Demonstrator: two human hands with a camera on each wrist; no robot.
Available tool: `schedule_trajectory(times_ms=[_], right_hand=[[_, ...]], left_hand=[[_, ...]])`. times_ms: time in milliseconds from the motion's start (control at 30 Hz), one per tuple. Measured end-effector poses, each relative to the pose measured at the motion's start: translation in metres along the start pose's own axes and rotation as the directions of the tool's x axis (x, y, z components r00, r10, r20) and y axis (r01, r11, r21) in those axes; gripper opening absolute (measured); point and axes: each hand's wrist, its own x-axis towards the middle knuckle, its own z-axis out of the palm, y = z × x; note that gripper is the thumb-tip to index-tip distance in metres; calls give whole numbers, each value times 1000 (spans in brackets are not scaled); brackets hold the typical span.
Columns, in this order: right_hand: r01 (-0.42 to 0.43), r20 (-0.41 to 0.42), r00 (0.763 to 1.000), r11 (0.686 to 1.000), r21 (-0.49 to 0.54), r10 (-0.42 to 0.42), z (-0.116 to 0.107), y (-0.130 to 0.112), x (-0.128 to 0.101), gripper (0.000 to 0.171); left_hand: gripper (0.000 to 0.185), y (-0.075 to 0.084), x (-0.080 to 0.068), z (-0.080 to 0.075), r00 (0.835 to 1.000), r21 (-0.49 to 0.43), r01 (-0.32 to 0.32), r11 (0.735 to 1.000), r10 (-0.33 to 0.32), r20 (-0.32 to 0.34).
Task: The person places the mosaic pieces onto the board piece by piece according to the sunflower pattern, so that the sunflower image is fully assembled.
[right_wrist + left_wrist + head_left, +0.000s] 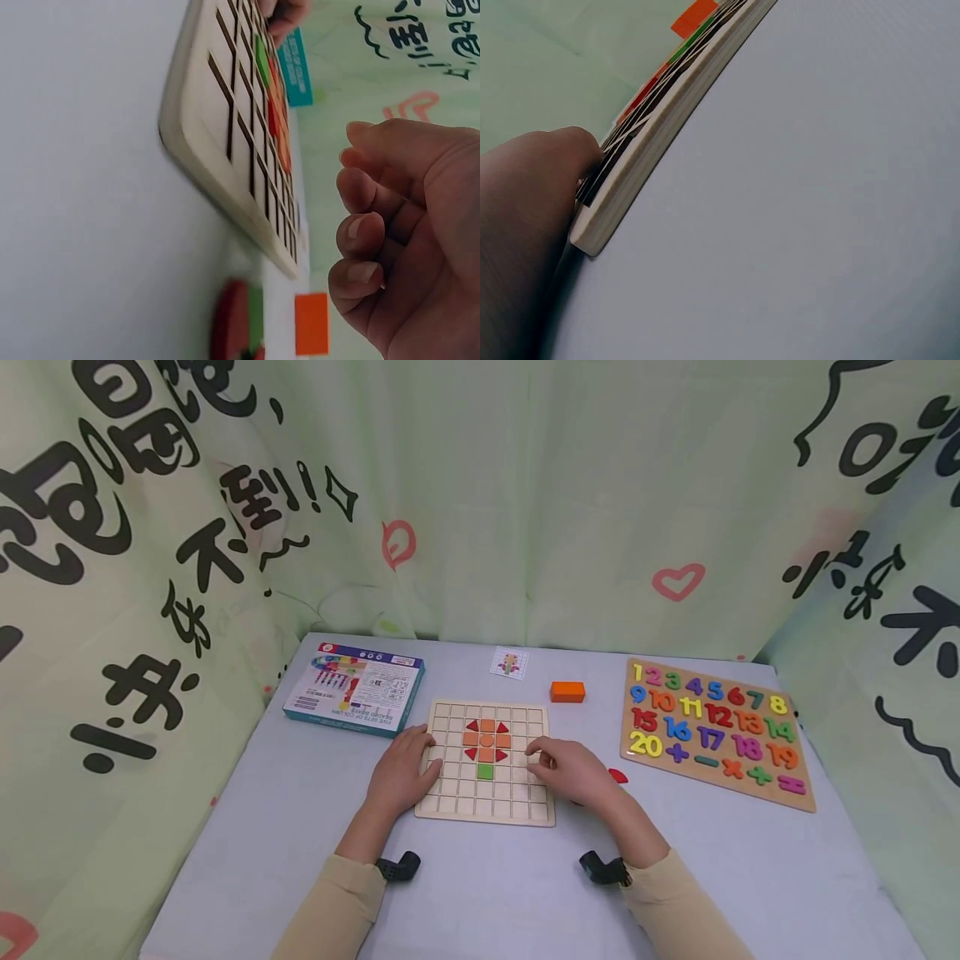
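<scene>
A wooden grid board [517,810] lies flat on the table. Orange squares [487,725], red triangles [501,756] and an orange round piece [487,741] form a pattern on it, with a green square [485,772] below. My left hand [401,768] rests on the board's left edge, the thumb over its top in the left wrist view. Above the right edge hovers my right hand [573,770], fingers loosely curled, with no piece visible in it in the right wrist view [405,232]. Red pieces [617,776] lie beside that hand, partly hidden by it.
An orange block [567,692] and a small picture card [509,662] lie behind the board. At the back left is a flat box [356,689]. A number puzzle board [712,735] lies at the right. Printed curtains [525,502] surround the table.
</scene>
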Motion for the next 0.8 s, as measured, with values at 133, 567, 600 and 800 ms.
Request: schedule_trajectory(times_ms=[133, 567, 600, 800], right_hand=[[-11, -14, 1000, 1000, -15, 11, -14, 15, -10, 29], [-96, -46, 994, 995, 15, 96, -40, 67, -40, 29], [-93, -49, 994, 996, 19, 93, -40, 70, -42, 29], [-70, -28, 997, 997, 35, 71, -43, 92, -52, 24]], left_hand=[[42, 0, 0, 0, 1000, 4, 0, 1000, 0, -1], [43, 0, 1, -1, 1000, 3, 1, 1000, -1, 11], [43, 0, 1, -1, 1000, 3, 1, 1000, -1, 11], [43, 1, 1, 0, 1000, 7, 4, 1000, -4, 8]])
